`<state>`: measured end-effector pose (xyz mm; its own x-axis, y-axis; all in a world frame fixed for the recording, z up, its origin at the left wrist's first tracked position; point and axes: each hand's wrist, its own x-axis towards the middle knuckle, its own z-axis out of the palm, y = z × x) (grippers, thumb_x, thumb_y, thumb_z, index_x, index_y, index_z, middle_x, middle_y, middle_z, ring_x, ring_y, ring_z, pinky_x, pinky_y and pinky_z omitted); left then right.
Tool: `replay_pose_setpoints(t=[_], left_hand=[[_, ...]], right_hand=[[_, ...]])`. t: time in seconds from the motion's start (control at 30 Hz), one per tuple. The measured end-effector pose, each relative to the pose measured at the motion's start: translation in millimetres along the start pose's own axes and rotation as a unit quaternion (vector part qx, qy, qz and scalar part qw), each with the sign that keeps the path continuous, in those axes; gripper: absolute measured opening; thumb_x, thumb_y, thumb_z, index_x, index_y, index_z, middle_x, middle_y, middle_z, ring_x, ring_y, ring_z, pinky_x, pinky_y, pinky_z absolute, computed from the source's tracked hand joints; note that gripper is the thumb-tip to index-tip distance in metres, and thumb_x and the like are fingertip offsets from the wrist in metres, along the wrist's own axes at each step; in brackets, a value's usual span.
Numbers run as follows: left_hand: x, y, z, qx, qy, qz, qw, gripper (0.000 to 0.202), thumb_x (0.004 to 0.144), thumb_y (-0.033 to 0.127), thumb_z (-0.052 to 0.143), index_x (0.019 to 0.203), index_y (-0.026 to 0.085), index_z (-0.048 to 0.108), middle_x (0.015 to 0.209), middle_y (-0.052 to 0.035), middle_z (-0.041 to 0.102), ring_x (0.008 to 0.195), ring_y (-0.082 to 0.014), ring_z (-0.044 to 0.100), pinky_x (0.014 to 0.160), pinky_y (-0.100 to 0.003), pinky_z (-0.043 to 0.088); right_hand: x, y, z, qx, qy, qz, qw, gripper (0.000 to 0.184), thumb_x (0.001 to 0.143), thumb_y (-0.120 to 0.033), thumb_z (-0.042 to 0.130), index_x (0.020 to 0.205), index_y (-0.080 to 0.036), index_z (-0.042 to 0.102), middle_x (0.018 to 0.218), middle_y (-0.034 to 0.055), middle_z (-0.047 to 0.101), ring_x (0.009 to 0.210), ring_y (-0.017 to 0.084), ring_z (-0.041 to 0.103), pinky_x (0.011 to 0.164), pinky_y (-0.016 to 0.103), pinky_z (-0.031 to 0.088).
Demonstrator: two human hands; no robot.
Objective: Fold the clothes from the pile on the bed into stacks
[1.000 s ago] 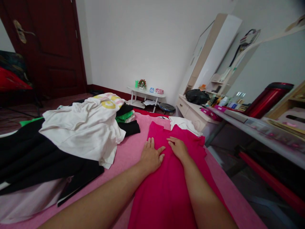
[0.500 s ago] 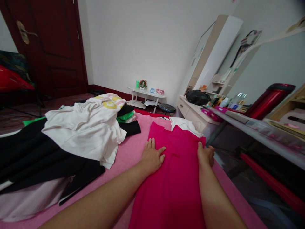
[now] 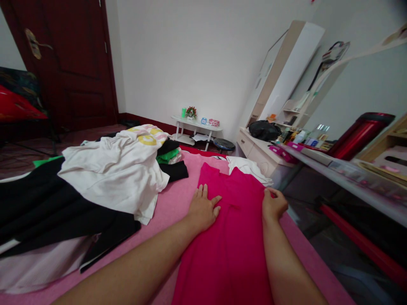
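Observation:
A bright pink garment (image 3: 232, 237) lies spread flat on a pink bedspread (image 3: 171, 203) in front of me. My left hand (image 3: 202, 209) rests flat on the garment's left side, fingers stretched out. At the garment's right edge my right hand (image 3: 273, 205) has its fingers curled round the fabric, pinching the hem there. Both forearms reach in from the bottom of the view.
A heap of white, black, green and yellow-printed clothes (image 3: 111, 173) covers the bed's left half. A white garment (image 3: 248, 166) lies beyond the pink one. A desk (image 3: 260, 152) with clutter and a red flask (image 3: 359, 134) stands right. A small white table (image 3: 195, 127) and a dark door (image 3: 70, 63) are behind.
My right hand slid from the middle of the pink garment to its right edge and closed on the fabric, tucking the right sleeve in. The left hand stayed put.

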<state>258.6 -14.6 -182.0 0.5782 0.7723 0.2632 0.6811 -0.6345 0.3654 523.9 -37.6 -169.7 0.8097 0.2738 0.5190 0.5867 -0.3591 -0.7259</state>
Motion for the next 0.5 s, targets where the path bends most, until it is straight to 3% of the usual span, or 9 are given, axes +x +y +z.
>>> replay_pose_setpoints(t=[0.07, 0.1, 0.2, 0.27, 0.33, 0.5], left_hand=[[0, -1, -0.5, -0.001, -0.001, 0.005, 1.0, 0.046, 0.089, 0.043, 0.044, 0.133, 0.033, 0.051, 0.15, -0.0089, 0.033, 0.138, -0.0359, 0.025, 0.11, -0.05, 0.023], [0, -1, -0.9, -0.002, -0.001, 0.007, 1.0, 0.046, 0.089, 0.043, 0.044, 0.134, 0.032, 0.051, 0.149, -0.0095, 0.033, 0.138, -0.0353, 0.026, 0.11, -0.05, 0.023], [0, -2, -2.1, -0.004, 0.0, 0.007, 1.0, 0.048, 0.089, 0.041, 0.045, 0.134, 0.029, 0.05, 0.149, -0.0103, 0.034, 0.138, -0.0331, 0.027, 0.111, -0.049, 0.022], [0, -2, -2.3, -0.004, -0.001, 0.007, 1.0, 0.048, 0.088, 0.04, 0.046, 0.135, 0.028, 0.049, 0.148, -0.0101, 0.034, 0.138, -0.0323, 0.026, 0.112, -0.048, 0.021], [0, -3, -1.9, -0.005, -0.002, 0.008, 1.0, 0.048, 0.088, 0.04, 0.046, 0.135, 0.027, 0.049, 0.149, -0.0099, 0.034, 0.139, -0.0322, 0.024, 0.112, -0.048, 0.021], [-1, -4, -0.2, -0.015, 0.005, 0.011, 1.0, 0.048, 0.088, 0.04, 0.047, 0.134, 0.026, 0.05, 0.147, -0.0108, 0.035, 0.139, -0.0323, 0.024, 0.112, -0.047, 0.022]], right_hand=[[-5, -16, 5, 0.054, 0.003, -0.118, 0.992, 0.027, 0.077, -0.027, 0.049, 0.089, -0.013, 0.069, 0.093, 0.0117, 0.069, 0.09, 0.024, 0.061, 0.085, 0.033, 0.045], [-9, -26, 7, 0.077, -0.03, -0.177, 0.981, 0.025, 0.077, -0.027, 0.05, 0.087, -0.013, 0.068, 0.091, 0.0111, 0.069, 0.089, 0.023, 0.061, 0.085, 0.033, 0.045], [-29, -57, 15, 0.105, -0.223, -0.294, 0.923, 0.02, 0.077, -0.025, 0.051, 0.083, -0.017, 0.068, 0.086, 0.0069, 0.068, 0.081, 0.02, 0.061, 0.078, 0.032, 0.047], [-46, -71, 19, 0.101, -0.302, -0.335, 0.887, 0.018, 0.078, -0.024, 0.051, 0.081, -0.019, 0.069, 0.085, 0.0044, 0.068, 0.079, 0.018, 0.061, 0.077, 0.03, 0.047], [-59, -76, 23, 0.101, -0.297, -0.352, 0.882, 0.019, 0.081, -0.023, 0.049, 0.081, -0.02, 0.068, 0.086, 0.0038, 0.067, 0.082, 0.018, 0.06, 0.079, 0.03, 0.046], [-58, -55, 30, 0.11, -0.16, -0.296, 0.935, 0.024, 0.082, -0.027, 0.049, 0.094, -0.017, 0.067, 0.101, 0.01, 0.063, 0.096, 0.021, 0.058, 0.089, 0.035, 0.045]])
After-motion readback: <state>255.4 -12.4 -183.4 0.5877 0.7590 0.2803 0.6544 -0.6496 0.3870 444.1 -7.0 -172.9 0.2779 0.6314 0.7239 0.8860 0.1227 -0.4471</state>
